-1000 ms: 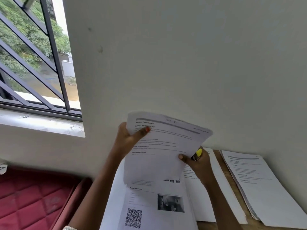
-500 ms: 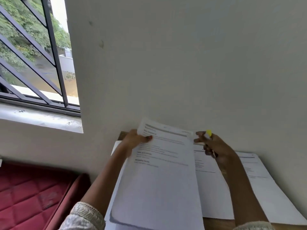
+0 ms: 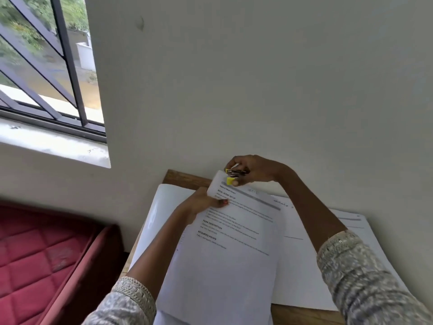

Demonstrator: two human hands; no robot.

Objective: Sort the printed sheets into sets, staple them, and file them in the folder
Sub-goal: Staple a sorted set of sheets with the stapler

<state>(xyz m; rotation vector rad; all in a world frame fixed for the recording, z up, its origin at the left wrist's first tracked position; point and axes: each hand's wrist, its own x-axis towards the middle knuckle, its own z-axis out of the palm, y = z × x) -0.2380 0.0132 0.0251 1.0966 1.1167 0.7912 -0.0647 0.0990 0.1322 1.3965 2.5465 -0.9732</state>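
Note:
A set of printed sheets (image 3: 229, 249) lies tilted over the desk, its top left corner raised. My left hand (image 3: 201, 204) pinches that set near its upper left edge, thumb on the printed face. My right hand (image 3: 253, 168) grips a small yellow stapler (image 3: 233, 177) whose jaws sit over the set's top left corner. Under the held set lies a white folder or large sheet (image 3: 157, 212). More printed sheets (image 3: 302, 266) lie flat to the right, partly hidden by my right forearm.
The wooden desk (image 3: 185, 177) stands against a pale wall (image 3: 257, 78). A red quilted seat (image 3: 46, 254) sits low on the left. A barred window (image 3: 42, 62) with a sill is at upper left.
The set was held up in both hands, then lowered towards the desk. My right hand has moved left and up to the set's top left corner with the yellow stapler.

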